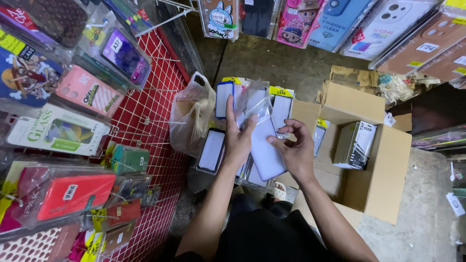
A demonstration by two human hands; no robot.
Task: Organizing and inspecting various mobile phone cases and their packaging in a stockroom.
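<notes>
Both hands grip a pale phone case (268, 148) in its slippery clear sleeve (255, 104): left hand (238, 138) closed along the edge, right hand (296, 148) pinching the top. Light, flexible; best held by its edges.

Pale lilac-white phone case (268, 150): flat, rectangular, rounded corners, plain face up toward the camera. Long axis tilted, its lower end toward the person's right, top end tucked into its wrapping. Held in mid-air above a stack of similar packaged cases, just left of an open cardboard box.

Clear plastic sleeve (256, 103): transparent, glossy, crinkled, standing up from the case's upper end; mouth open, upper part loose and bent. The case sits partly inside, most of its body out below.

Left hand (239, 140) lies along the case's left edge, fingers pointing up over the sleeve. Right hand (296, 151) pinches the sleeve's right edge at thumb and fingertips.
</notes>
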